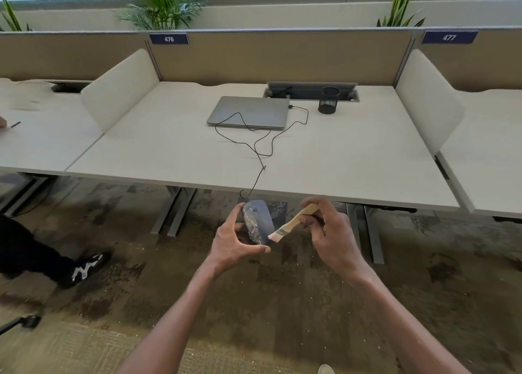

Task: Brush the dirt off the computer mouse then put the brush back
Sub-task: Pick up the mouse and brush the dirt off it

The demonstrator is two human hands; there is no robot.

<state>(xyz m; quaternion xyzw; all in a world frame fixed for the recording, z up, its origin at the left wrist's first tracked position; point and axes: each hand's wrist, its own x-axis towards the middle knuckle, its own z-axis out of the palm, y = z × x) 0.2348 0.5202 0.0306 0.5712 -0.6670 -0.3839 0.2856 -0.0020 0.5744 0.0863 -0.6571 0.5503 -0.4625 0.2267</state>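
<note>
Both hands are out in front of the tabletop (310, 159), held over the carpeted floor (254, 303) just off its near edge. The left hand (234, 242) grips the computer mouse (258, 221), fingers curled round its far end and thumb under the near end, so the mouse stands tilted on its side with its top face turned toward the other hand. Pale dirt is smeared along the mouse's left flank. The right hand (329, 232) pinches the wooden handle of a small brush (293, 222), fingers curled around it, and the pale bristles touch the lower right edge of the mouse. A thin black cable (261, 145) runs up from the mouse, over the tabletop edge, and loops across the surface to a closed grey laptop (250, 111) lying flat toward the back. Just right of the laptop stands a black mesh pen cup (329, 100), in front of a grey cable tray (310, 89) set into the tabletop. Beige dividers close off the back, with number tags 476 (169, 39) and 477 (449, 37), and green plants (161, 3) stand behind them by the window. Off to the left, another person's dark trouser leg and black-and-white shoe (84, 269) rest on the floor.
</note>
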